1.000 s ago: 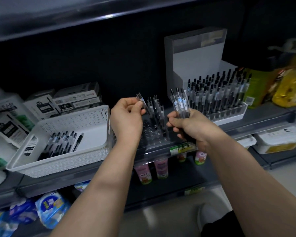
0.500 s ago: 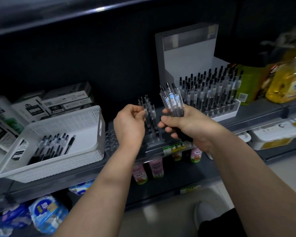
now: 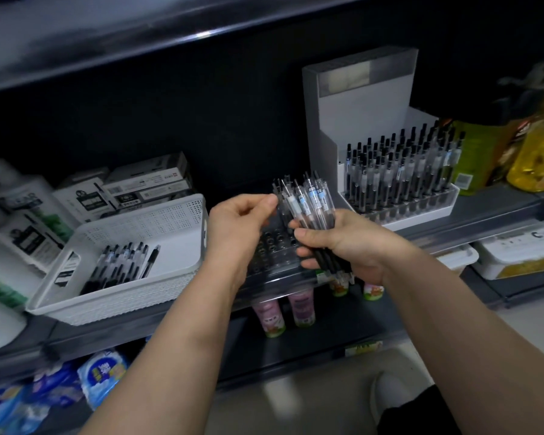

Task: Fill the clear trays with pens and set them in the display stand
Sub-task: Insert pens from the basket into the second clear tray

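Observation:
My right hand [image 3: 343, 243] grips a bundle of clear pens with black grips [image 3: 308, 202], tips down, over the clear tray [image 3: 274, 249] on the shelf. My left hand [image 3: 236, 227] has its fingertips at the bundle's left edge, pinching one pen near its top. The clear tray shows many vacant holes; the hands hide its back rows. The grey display stand [image 3: 358, 114] stands at the back right, with a full tray of upright pens [image 3: 399, 177] in its white base.
A white perforated basket [image 3: 182, 211] with several loose pens [image 3: 120, 265] sits left of the tray. Boxes [image 3: 145, 186] are stacked behind it. Yellow bottles [image 3: 537, 152] stand at the far right. Small cans [image 3: 299, 306] sit on the lower shelf.
My left hand moved right from the tray's pens to the bundle in my right hand. My right hand stayed over the tray, still gripping the bundle.

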